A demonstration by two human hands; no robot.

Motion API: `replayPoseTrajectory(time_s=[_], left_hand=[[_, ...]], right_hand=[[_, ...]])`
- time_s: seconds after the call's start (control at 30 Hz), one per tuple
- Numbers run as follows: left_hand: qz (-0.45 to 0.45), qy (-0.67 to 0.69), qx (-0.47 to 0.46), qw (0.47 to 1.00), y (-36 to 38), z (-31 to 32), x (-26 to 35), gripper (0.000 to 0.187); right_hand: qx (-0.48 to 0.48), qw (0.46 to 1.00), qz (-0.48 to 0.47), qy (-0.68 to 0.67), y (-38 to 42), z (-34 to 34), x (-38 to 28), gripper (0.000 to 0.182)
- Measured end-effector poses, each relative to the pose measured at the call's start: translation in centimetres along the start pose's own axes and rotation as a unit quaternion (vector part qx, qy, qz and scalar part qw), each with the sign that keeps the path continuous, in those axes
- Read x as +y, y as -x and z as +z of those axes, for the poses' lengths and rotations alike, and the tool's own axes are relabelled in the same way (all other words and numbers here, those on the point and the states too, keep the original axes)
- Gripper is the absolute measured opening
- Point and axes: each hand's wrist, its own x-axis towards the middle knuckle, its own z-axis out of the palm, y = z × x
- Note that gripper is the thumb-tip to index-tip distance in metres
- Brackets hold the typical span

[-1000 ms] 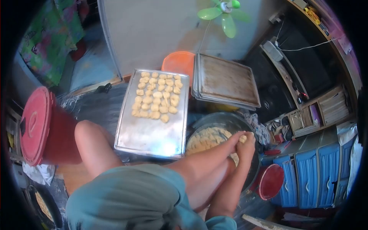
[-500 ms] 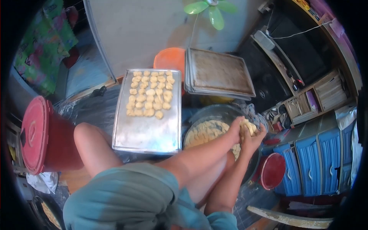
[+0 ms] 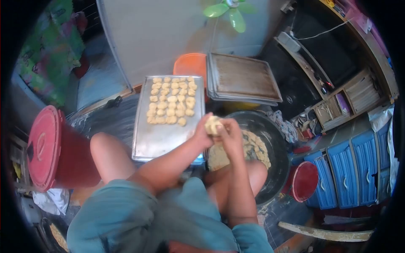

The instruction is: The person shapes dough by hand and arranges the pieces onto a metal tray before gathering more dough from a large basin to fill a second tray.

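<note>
Lumps of pale dough (image 3: 214, 125) are held between my two hands, above the gap between the metal tray and the dark basin. My left hand (image 3: 203, 132) is wrapped round the dough from the left. From the right, the fingers of my right hand (image 3: 230, 134) press against the same dough. To the left, the flat metal tray (image 3: 158, 143) bears rows of small dough pieces (image 3: 172, 99) on its far half; its near half is bare metal. Beneath my right forearm, the wide dark basin (image 3: 276, 168) contains many cut dough pieces (image 3: 255, 147).
Stacked baking trays (image 3: 242, 78) stand behind the basin, beside an orange tub (image 3: 190, 64). A lidded red bucket (image 3: 44, 147) is on the left. A small red container (image 3: 304, 181) and blue drawers (image 3: 339, 177) stand to the right. A green fan (image 3: 237, 19) is at the back.
Both hands have moved left with the dough, from over the basin to near the tray's right edge. The view has shifted slightly.
</note>
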Motion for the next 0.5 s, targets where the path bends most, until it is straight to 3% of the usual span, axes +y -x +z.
replayPoseTrajectory(time_s=[0.03,0.13,0.2,0.23,0.27,0.3,0.33,0.37,0.43,0.5], left_hand=[[-0.003,0.02,-0.055,0.998,1.5,-2.1,1.9,0.034],[0.101,0.015,0.011,0.995,6.9,-5.3,6.0,0.033],[0.142,0.031,0.053,0.988,9.7,-7.7,8.8,0.033],[0.2,-0.085,0.06,0.974,11.0,-10.1,10.1,0.032],[0.253,-0.199,0.065,0.944,12.0,-11.6,10.8,0.032],[0.256,-0.198,0.067,0.944,12.9,-11.7,11.1,0.032],[0.262,-0.155,0.16,0.939,13.8,-11.5,11.5,0.029],[0.265,-0.109,0.251,0.925,14.6,-11.5,11.9,0.027],[0.283,-0.146,0.233,0.919,15.5,-12.6,13.0,0.023],[0.304,-0.23,0.234,0.894,15.8,-13.4,13.5,0.022]], right_hand=[[-0.049,0.998,0.018,-0.043,-0.2,1.5,1.4,0.018],[-0.083,0.986,0.044,-0.139,-0.4,5.3,3.6,0.019],[-0.019,0.991,0.074,-0.107,-1.7,6.2,5.7,0.019],[-0.024,0.991,0.076,-0.109,-2.3,6.5,7.4,0.019],[0.022,0.999,0.023,0.021,-3.1,6.5,9.4,0.019],[0.069,0.986,-0.032,0.151,-3.9,6.4,11.4,0.021],[0.068,0.955,-0.121,0.26,-4.4,6.6,12.4,0.023],[0.065,0.955,-0.123,0.26,-4.8,6.3,13.3,0.023],[0.026,0.851,-0.256,0.458,-5.2,6.3,13.9,0.023],[0.044,0.854,-0.26,0.449,-6.0,6.9,14.3,0.024]])
